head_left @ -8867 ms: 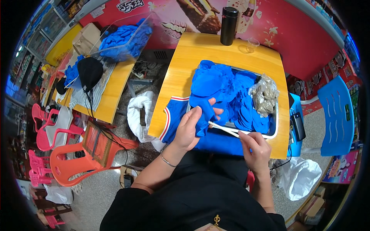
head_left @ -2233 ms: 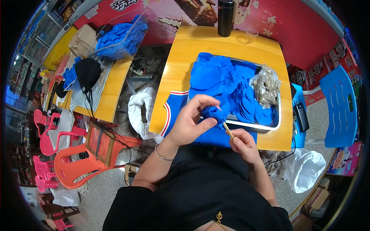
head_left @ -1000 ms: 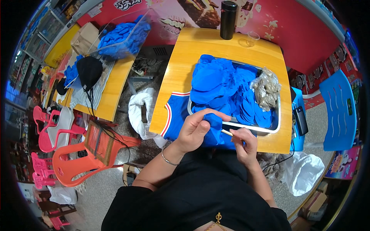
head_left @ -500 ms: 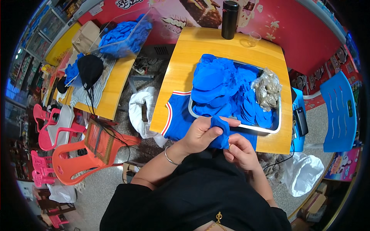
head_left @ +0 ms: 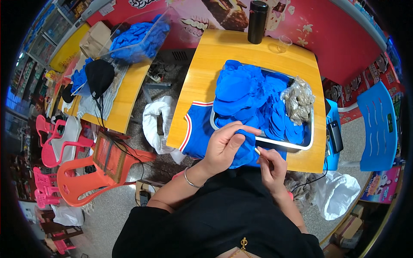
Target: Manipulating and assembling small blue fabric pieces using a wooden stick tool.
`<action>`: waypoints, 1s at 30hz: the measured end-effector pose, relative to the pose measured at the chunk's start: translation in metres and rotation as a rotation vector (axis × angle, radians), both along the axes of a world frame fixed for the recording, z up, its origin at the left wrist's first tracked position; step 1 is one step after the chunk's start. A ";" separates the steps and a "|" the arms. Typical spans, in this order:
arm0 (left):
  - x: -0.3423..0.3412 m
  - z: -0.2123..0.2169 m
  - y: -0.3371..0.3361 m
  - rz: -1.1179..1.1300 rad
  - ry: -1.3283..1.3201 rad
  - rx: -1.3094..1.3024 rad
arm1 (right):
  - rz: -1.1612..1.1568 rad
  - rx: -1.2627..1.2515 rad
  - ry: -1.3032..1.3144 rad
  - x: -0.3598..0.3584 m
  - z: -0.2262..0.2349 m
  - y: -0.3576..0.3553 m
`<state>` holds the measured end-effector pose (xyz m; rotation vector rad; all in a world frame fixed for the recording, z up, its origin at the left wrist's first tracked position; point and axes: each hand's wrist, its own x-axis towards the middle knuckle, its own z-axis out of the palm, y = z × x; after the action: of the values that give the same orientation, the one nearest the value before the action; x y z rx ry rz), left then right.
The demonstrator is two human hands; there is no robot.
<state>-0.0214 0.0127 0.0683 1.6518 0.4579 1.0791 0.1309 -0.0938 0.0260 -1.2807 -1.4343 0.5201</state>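
My left hand (head_left: 221, 148) grips a rounded piece of blue cloth (head_left: 246, 150) between thumb and fingers, above the near edge of the tray. Close by on its right, my right hand (head_left: 274, 167) is pinched at the cloth's edge. A small pale yellowish tip (head_left: 257, 151) shows at those fingertips; its kind is too small to make out. Beyond my hands stands a white-rimmed metal tray (head_left: 284, 143) heaped with flat blue cloth pieces (head_left: 238, 88). A clear bag of small greyish-brown things (head_left: 297, 101) lies on the tray's right side.
A blue garment with striped trim (head_left: 195, 129) lies under the tray on the wooden table (head_left: 200, 64). At the back stand a black bottle (head_left: 257, 23) and a clear cup (head_left: 284, 41). Left are an orange chair (head_left: 75, 180) and a clear bin of blue pieces (head_left: 137, 41).
The blue cloth, bunched up before, now spreads wider and rounder in my left hand. My right hand has shifted slightly right, and a pale tip now shows at its fingers.
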 end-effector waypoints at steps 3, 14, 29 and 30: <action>0.003 0.007 -0.002 -0.055 -0.045 -0.062 | -0.012 0.028 0.047 -0.001 -0.002 0.001; -0.001 -0.006 0.002 -0.180 -0.090 -0.016 | 0.291 -0.283 0.650 -0.001 0.010 -0.005; -0.004 0.004 0.001 -0.188 -0.060 -0.044 | 0.122 -0.101 0.399 -0.013 0.016 -0.002; -0.005 0.003 0.002 -0.212 -0.049 -0.069 | 0.200 -0.192 0.569 -0.013 0.016 -0.003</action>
<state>-0.0260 0.0145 0.0714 1.5710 0.2778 0.9346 0.1177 -0.0973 0.0421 -1.0220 -1.0481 1.0828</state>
